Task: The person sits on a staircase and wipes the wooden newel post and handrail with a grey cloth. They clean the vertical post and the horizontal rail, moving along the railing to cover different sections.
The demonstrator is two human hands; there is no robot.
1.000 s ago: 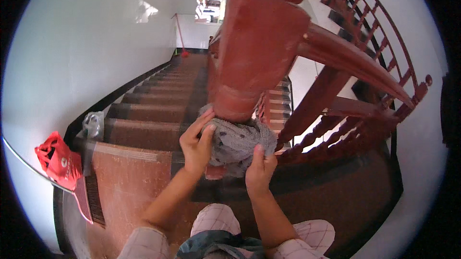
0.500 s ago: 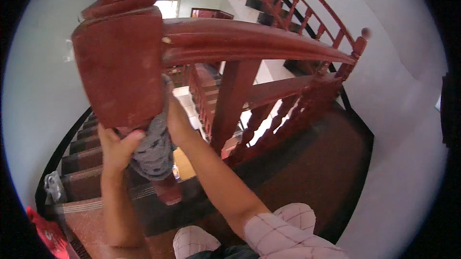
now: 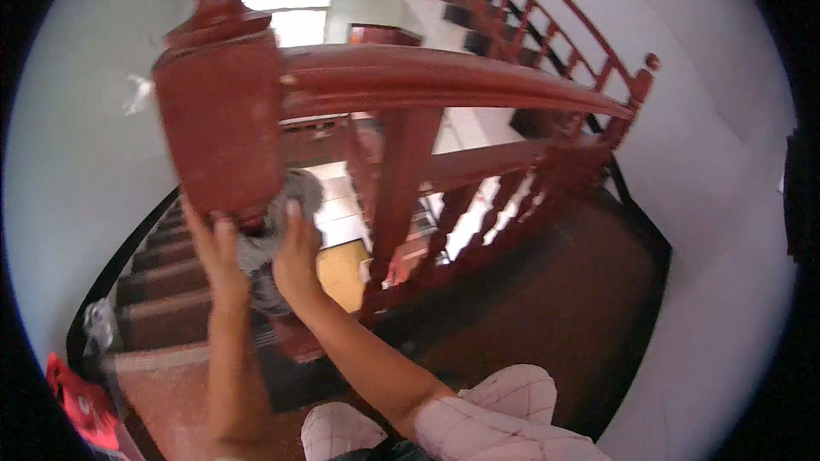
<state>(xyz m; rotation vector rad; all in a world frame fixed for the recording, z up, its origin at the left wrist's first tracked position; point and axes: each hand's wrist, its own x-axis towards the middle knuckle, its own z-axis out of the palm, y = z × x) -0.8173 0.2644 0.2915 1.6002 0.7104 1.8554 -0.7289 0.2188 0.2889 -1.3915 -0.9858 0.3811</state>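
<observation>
A dark red wooden newel post rises in front of me, with a broad square block above a narrower lower part. A grey cloth is wrapped about that narrower part, just under the block. My left hand is closed round the post's left side at the cloth's edge, thumb up; its fingers are partly hidden behind the post. My right hand grips the cloth on the right side, thumb pointing up. Part of the cloth bulges up beside the block, above the right hand.
A red handrail with turned balusters runs right from the post. Stairs descend at left, with a clear plastic bag by the wall and a red bag nearer me. Another flight climbs at far right.
My right hand has come from behind the post's right side to its near side, lower down. The cloth has shifted and bunched with it. My left hand has moved slightly right; the view has tilted a little.
</observation>
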